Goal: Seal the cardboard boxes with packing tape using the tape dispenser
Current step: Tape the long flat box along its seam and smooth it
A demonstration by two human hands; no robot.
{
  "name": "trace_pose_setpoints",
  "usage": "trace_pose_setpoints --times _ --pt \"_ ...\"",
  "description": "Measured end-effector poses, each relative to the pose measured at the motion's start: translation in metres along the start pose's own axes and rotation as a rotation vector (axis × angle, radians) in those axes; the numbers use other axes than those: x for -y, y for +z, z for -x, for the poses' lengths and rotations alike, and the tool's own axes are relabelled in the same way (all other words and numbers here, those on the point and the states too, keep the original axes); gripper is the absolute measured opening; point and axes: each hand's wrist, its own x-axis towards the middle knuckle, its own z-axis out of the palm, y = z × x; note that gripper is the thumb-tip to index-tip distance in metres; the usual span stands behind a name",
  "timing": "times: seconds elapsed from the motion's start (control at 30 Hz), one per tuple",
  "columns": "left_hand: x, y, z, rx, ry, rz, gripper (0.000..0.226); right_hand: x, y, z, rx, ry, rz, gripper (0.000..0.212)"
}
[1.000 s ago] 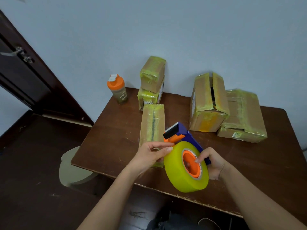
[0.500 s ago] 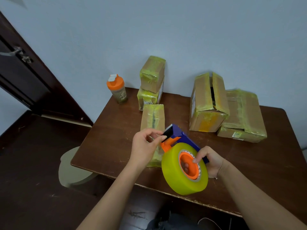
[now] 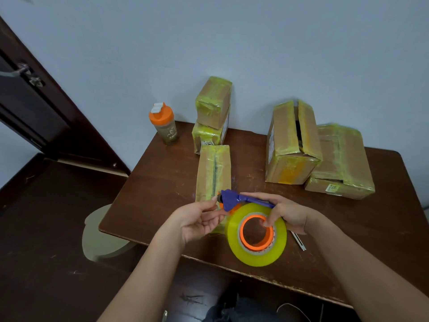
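Head cam, single view. Tape dispenser (image 3: 241,199) held in the air over the near edge of the table (image 3: 162,182), blue frame on top, yellow tape roll (image 3: 256,254) w/ orange core hanging below it.

Right hand (image 3: 286,216): fingers curled round the blue handle from behind; one fingertip (image 3: 267,223) hooks down into the orange core. Handle mostly hidden under this hand; palm side not visible.

Left hand (image 3: 197,220): palm up, thumb and forefinger tips (image 3: 214,201) meet at the front end of the dispenser, by the cutter. Looks like a pinch, but whether they hold the tape end or just the frame — can't tell; any tape there is clear and too thin to read.

Long box (image 3: 213,173) lies just beyond the fingertips, seam running away from the hands; its near end is covered by the left hand + dispenser. Seam shows dark under yellowish tape.

Further off: two small boxes (image 3: 212,117) stacked at the wall, taped. Right of the right-hand fingers, well apart: upright box (image 3: 290,145) w/ top flaps gaping, touching a flat box (image 3: 341,161), blurred at top.

Shaker bottle (image 3: 164,124) w/ orange lid, far left corner. Thin pale strip (image 3: 299,241) on table under right wrist, partly hidden, unidentifiable. Door (image 3: 27,105) cut off at left edge.
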Motion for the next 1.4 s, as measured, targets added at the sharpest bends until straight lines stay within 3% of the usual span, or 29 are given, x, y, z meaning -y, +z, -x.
trace_pose_setpoints --times 0.3,0.6,0.87,0.97,1.03,1.23,1.4 --pt "0.003 -0.016 -0.011 0.093 -0.064 0.168 0.014 0.011 0.006 -0.006 -0.03 -0.136 0.477 0.085" --pt "0.003 -0.021 -0.008 0.2 -0.134 0.31 0.031 0.017 0.01 -0.01 -0.06 -0.217 0.622 0.086" --pt "0.014 -0.03 -0.039 0.123 -0.078 0.082 0.024 0.024 0.017 -0.005 -0.069 -0.181 1.024 0.094" --pt "0.018 -0.028 -0.048 0.132 -0.056 0.024 0.034 0.011 0.009 0.001 -0.094 -0.179 1.152 0.104" --pt "0.019 -0.024 -0.052 0.113 -0.052 -0.046 0.041 0.0 0.003 0.006 -0.095 -0.147 1.155 0.108" --pt "0.029 -0.005 -0.055 0.023 -0.088 -0.236 0.028 -0.026 -0.004 0.017 -0.137 -0.124 1.097 0.1" --pt "0.025 -0.004 -0.052 -0.059 -0.044 -0.245 0.035 -0.033 -0.011 0.02 -0.165 -0.159 1.132 0.101"
